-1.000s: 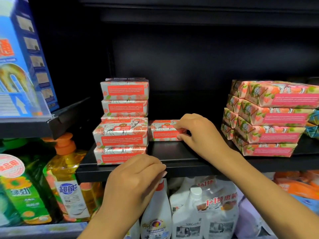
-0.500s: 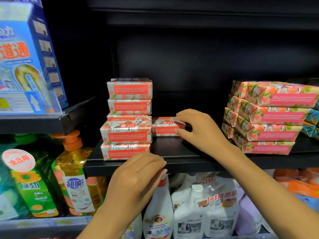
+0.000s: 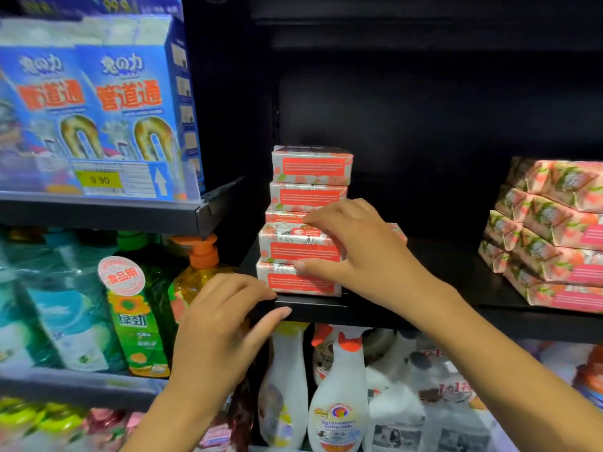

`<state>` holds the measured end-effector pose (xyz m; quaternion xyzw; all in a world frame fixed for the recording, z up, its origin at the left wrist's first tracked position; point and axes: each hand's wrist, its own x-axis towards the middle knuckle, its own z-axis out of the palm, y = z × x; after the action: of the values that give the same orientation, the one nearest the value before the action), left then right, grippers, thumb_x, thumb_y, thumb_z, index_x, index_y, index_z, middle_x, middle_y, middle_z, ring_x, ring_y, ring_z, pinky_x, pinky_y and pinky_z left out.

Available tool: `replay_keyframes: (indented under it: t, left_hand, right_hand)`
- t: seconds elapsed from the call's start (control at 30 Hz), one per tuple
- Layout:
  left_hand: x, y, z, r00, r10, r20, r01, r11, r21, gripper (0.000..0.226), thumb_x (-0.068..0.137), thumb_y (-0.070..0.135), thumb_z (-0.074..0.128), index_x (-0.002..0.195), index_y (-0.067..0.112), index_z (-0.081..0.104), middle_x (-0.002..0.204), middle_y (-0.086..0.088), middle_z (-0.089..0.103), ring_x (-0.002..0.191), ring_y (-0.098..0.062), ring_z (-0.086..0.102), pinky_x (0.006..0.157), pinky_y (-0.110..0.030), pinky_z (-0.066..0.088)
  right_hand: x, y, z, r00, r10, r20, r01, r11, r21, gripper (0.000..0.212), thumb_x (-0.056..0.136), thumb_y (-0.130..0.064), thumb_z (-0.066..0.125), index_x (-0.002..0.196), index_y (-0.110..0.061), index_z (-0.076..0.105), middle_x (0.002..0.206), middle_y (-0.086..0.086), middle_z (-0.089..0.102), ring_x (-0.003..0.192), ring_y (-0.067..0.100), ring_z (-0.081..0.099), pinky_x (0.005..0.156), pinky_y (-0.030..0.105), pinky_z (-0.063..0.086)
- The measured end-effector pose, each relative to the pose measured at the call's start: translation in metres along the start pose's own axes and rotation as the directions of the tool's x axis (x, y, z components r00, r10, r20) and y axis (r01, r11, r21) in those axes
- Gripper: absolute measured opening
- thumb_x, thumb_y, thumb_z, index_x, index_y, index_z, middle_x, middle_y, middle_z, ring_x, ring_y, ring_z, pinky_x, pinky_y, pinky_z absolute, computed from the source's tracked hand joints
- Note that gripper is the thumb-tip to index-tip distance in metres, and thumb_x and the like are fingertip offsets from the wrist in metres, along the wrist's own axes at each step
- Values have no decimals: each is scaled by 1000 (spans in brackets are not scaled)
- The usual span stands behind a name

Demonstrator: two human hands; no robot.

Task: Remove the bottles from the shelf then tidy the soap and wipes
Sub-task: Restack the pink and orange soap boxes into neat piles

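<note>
Fingers of the right hand curl over the upper soap bar, thumb at its lower edge, grasping it. That bar caps a lower soap bar at the front of the black shelf, long axis 9 to 3 o'clock, lying at 9 o'clock of that palm and 1 o'clock of the left hand, whose bent digits meet the shelf lip; gripping or resting, I cannot tell. The taller soap stack stands just behind at 12 o'clock, pink packs well apart at 3 o'clock, spray bottles below at 6.
</note>
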<state>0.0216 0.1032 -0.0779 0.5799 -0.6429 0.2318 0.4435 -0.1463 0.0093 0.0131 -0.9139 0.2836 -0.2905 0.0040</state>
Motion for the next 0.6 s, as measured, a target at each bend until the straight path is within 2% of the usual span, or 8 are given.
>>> replay_keyframes:
  t: [0.07, 0.2, 0.3, 0.37, 0.43, 0.5, 0.6]
  left_hand:
    - [1, 0, -1, 1000, -4, 8, 4, 1000, -10, 32, 80, 46, 60, 83, 15, 70, 86, 6, 63, 84, -12, 56, 73, -23, 43]
    - [2, 0, -3, 1000, -16, 3, 16, 999, -37, 34, 78, 48, 61, 83, 15, 69, 86, 6, 64, 83, -10, 56, 72, -23, 44]
    - [12, 1, -9, 999, -27, -40, 23, 995, -95, 35, 77, 47, 65, 89, 15, 68, 90, 7, 64, 87, -11, 58, 76, -26, 46]
    - [25, 2, -13, 999, -12, -33, 8, 993, -114, 41, 76, 50, 65, 97, 15, 66, 97, 6, 64, 92, -10, 57, 80, -24, 46]
    - [42, 6, -15, 998, -26, 56, 33, 992, -126, 55, 71, 60, 62, 106, 17, 64, 105, 8, 62, 99, -9, 56, 82, -22, 47]
    - [57, 13, -14, 971, -78, 224, 100, 991, -86, 73, 63, 73, 62, 115, 22, 62, 111, 12, 58, 105, -8, 54, 86, -20, 44]
    - [69, 15, -5, 907, -100, 410, 82, 995, 61, 83, 61, 71, 63, 131, 29, 50, 129, 14, 49, 118, -4, 41, 94, -19, 32]
  right_hand:
    - [4, -3, -3, 999, 47, 9, -47, 999, -16, 63, 76, -58, 64, 129, -29, 46, 130, -10, 45, 117, 7, 35, 86, 19, 28]
    - [8, -10, -8, 988, 89, 127, -94, 995, 31, 65, 77, -57, 64, 132, -28, 45, 129, -12, 51, 113, 5, 50, 88, 20, 41]
    - [-1, -8, -12, 993, 108, 57, -116, 978, 171, 61, 73, -53, 69, 127, -29, 52, 108, -21, 52, 94, -3, 52, 80, 10, 40]
    - [-12, -1, -15, 991, 130, -28, -120, 968, 222, 60, 69, -57, 67, 122, -35, 54, 102, -24, 51, 92, -5, 53, 76, 7, 41]
    - [-26, 7, -21, 979, 161, -124, -123, 955, 271, 54, 63, -64, 62, 111, -42, 52, 100, -25, 54, 96, -9, 52, 74, 4, 41]
    - [-39, 18, -27, 958, 201, -204, -130, 941, 313, 53, 61, -64, 65, 107, -43, 50, 100, -26, 54, 97, -14, 50, 75, -1, 38]
    - [-57, 35, -34, 931, 241, -275, -154, 941, 302, 60, 60, -63, 73, 111, -39, 52, 102, -27, 54, 96, -17, 50, 74, -1, 37]
